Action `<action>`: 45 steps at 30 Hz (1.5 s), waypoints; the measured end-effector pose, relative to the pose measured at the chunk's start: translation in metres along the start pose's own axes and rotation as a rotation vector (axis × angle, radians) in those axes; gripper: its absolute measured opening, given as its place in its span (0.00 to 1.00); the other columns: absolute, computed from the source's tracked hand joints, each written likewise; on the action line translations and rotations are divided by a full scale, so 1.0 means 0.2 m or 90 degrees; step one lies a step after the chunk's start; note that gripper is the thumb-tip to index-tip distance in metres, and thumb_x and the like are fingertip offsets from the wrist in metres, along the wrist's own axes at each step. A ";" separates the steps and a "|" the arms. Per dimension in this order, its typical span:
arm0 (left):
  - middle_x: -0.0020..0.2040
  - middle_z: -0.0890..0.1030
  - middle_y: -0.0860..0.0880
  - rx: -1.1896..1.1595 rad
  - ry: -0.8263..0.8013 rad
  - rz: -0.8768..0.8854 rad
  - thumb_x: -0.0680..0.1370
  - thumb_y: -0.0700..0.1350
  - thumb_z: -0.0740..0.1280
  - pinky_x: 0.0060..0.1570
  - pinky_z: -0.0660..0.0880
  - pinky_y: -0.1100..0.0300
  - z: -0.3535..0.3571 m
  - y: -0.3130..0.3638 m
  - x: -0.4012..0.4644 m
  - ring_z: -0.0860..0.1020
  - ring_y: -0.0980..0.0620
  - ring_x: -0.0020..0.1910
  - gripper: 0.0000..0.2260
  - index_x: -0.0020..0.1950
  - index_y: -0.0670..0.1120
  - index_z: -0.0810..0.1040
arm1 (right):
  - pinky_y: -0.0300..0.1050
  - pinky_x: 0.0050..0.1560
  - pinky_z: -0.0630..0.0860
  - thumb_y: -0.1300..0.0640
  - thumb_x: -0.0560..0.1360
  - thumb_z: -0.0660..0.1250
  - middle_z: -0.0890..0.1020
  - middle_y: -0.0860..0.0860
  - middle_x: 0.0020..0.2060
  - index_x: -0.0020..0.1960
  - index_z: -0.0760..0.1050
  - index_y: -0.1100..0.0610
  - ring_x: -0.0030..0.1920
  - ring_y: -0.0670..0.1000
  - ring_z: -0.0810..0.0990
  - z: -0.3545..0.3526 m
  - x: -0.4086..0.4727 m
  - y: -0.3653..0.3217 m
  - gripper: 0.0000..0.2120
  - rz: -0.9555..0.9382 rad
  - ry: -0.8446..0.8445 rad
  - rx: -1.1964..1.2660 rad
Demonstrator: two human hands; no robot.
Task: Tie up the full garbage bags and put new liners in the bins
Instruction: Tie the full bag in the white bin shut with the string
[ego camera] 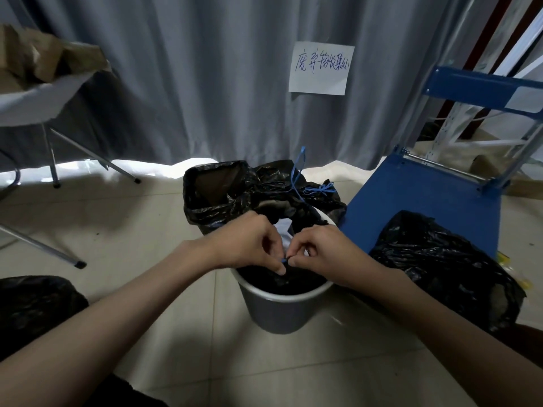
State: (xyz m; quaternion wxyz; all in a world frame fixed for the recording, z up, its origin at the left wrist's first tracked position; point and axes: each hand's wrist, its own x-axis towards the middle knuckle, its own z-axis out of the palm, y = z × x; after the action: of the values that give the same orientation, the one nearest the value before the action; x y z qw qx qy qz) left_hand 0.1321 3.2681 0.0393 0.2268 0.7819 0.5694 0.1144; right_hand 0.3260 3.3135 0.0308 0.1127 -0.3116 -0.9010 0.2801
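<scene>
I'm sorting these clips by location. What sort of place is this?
Probably a waste-collection corner of a storeroom or workroom: a handwritten paper sign pinned to a grey curtain, a lined grey bin among black garbage bags, and a blue folding chair.

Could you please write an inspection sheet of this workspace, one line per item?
Surface: pale tiled floor.
Job's things: grey bin lined with a black bag; second black-lined bin behind it; blue drawstring loose on top.
Clutter: black bag on the blue folding chair; another black bag at the lower left.
Grippers: left hand and right hand pinch a blue drawstring end over the bin.
Cables: nothing seen.
Surroundings: grey curtain with a handwritten paper sign; folding table.
</scene>
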 end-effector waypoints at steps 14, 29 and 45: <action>0.40 0.80 0.52 -0.193 0.239 0.031 0.69 0.44 0.78 0.42 0.74 0.63 0.06 0.03 -0.02 0.79 0.52 0.39 0.04 0.37 0.48 0.85 | 0.43 0.33 0.63 0.56 0.69 0.77 0.68 0.50 0.27 0.31 0.65 0.55 0.30 0.46 0.65 0.16 -0.04 0.21 0.21 0.110 -0.038 -0.021; 0.39 0.82 0.50 -0.267 0.216 0.045 0.66 0.46 0.80 0.39 0.74 0.63 0.03 0.01 0.01 0.78 0.58 0.35 0.12 0.46 0.47 0.83 | 0.34 0.34 0.74 0.58 0.73 0.75 0.85 0.49 0.32 0.46 0.86 0.58 0.29 0.42 0.78 0.07 0.00 0.05 0.04 0.088 0.147 0.293; 0.40 0.77 0.57 0.065 0.078 -0.051 0.67 0.50 0.79 0.44 0.66 0.68 0.17 -0.28 0.01 0.69 0.60 0.45 0.08 0.33 0.54 0.81 | 0.43 0.41 0.79 0.63 0.77 0.69 0.83 0.58 0.35 0.47 0.83 0.62 0.35 0.52 0.81 -0.08 0.02 0.10 0.04 0.123 0.344 0.459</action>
State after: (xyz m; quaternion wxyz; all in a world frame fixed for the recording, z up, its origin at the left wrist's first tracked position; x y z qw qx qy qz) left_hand 0.1010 3.2756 -0.0180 0.1560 0.7605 0.6182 0.1235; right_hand 0.3397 3.3363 0.0326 0.4179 -0.3967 -0.6515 0.4935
